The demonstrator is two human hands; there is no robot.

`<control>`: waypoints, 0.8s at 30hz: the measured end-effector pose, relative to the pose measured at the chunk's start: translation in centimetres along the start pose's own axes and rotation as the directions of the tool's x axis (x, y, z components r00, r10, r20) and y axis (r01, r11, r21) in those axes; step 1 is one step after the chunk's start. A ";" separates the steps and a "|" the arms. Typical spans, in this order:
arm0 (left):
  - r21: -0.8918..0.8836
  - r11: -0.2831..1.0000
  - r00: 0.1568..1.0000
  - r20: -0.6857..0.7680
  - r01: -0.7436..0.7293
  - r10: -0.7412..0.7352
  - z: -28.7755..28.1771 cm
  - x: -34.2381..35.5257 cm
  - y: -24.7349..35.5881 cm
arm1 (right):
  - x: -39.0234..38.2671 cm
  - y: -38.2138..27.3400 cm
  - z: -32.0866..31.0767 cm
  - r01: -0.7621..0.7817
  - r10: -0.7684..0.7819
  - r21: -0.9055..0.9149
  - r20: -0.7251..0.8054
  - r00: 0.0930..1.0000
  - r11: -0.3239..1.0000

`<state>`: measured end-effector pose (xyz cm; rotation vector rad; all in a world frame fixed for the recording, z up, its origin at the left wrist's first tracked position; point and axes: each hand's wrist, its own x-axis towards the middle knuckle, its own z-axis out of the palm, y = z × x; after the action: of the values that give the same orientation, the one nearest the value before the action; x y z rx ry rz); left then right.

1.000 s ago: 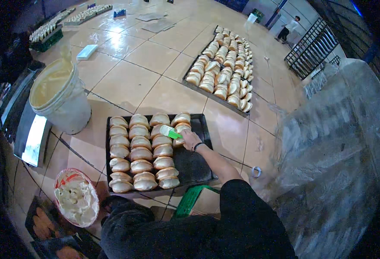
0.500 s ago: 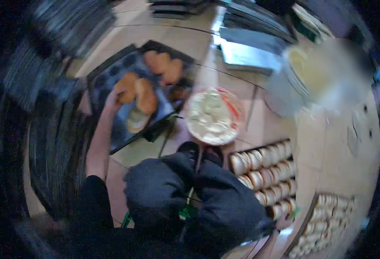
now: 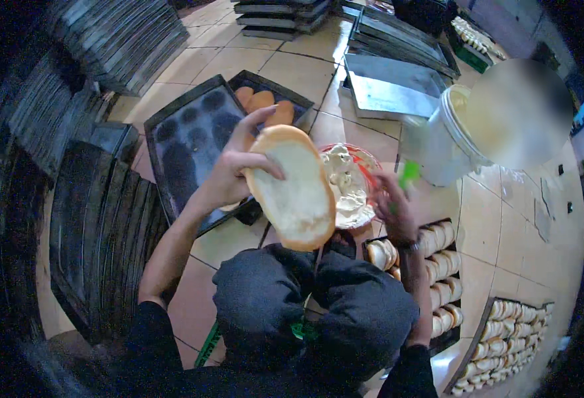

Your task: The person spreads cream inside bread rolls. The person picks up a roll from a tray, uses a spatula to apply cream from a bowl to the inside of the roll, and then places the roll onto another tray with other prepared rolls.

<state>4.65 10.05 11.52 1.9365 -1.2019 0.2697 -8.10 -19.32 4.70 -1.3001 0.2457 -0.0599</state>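
Observation:
My left hand (image 3: 233, 169) holds an oval, flat slice of bread (image 3: 295, 189) by its left edge, thumb on the pale face and fingers behind. The bread is tilted, with its pale side up and a golden-brown rim, above my knees. My right hand (image 3: 394, 209) is closed around a tool with a bright green end (image 3: 409, 174); motion blurs it and its working end cannot be made out. This hand is beside the right rim of a red-and-white bowl (image 3: 369, 158) of thick cream (image 3: 348, 192), which the bread partly covers.
Left of the bowl lie a dark baking tray (image 3: 172, 142) and another holding brown breads (image 3: 260, 101). Trays of filled rolls stand at right, one near (image 3: 441, 265), one farther (image 3: 504, 338). A white bucket (image 3: 441, 142) stands behind. Stacked trays (image 3: 119, 43) line the left.
My left hand has lifted bread off the left tray and brought it in front of me, pale side up. My right hand has moved from the near roll tray up to the cream bowl.

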 end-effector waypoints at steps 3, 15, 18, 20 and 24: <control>-0.216 0.960 0.977 0.073 -0.181 0.201 1.8 1.3 0.5 | 1.3 -2.8 4.1 0.110 -0.050 -0.231 0.248 0.967 0.967; -0.798 0.264 0.745 0.312 0.542 -0.590 8.9 -0.8 1.5 | 0.3 -0.5 3.1 0.172 -0.192 -0.312 -0.035 0.981 0.934; -0.853 -0.001 0.693 0.424 0.522 -0.583 9.1 -0.9 1.7 | 0.2 -0.7 2.2 0.033 -0.029 -0.145 0.026 0.999 0.989; -0.850 -0.090 0.668 0.470 0.520 -0.577 9.1 -0.8 1.8 | 0.5 -0.5 1.7 -0.043 0.044 -0.026 0.044 0.998 0.999; -0.843 -0.244 0.610 0.519 0.479 -0.598 9.4 -0.8 2.1 | 0.7 -0.5 1.4 -0.172 0.150 0.235 0.108 0.983 0.957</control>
<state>0.44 3.22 6.18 0.8662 -0.0137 -0.8341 -7.06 -18.32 5.44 -1.0321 0.2590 0.1042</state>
